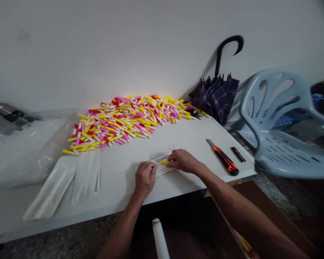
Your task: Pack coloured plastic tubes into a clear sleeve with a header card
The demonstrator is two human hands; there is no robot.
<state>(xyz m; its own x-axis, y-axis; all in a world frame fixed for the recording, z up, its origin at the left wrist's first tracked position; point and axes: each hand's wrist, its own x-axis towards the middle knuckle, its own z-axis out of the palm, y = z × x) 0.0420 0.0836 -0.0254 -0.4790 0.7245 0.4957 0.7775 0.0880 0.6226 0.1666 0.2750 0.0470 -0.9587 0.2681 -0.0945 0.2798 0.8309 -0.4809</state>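
Note:
A small printed packet lies flat near the front edge of the white table. My left hand is curled over the packet's left end, fingers closed on it. My right hand pinches a yellow pen-like piece at the packet's opening. Behind them a big heap of yellow, pink, red and white pieces spreads across the table toward the wall.
An orange utility knife and a small black bar lie at the right. Clear plastic bags cover the left. A folded plaid umbrella leans by the wall, a blue plastic chair stands right, a cardboard box below.

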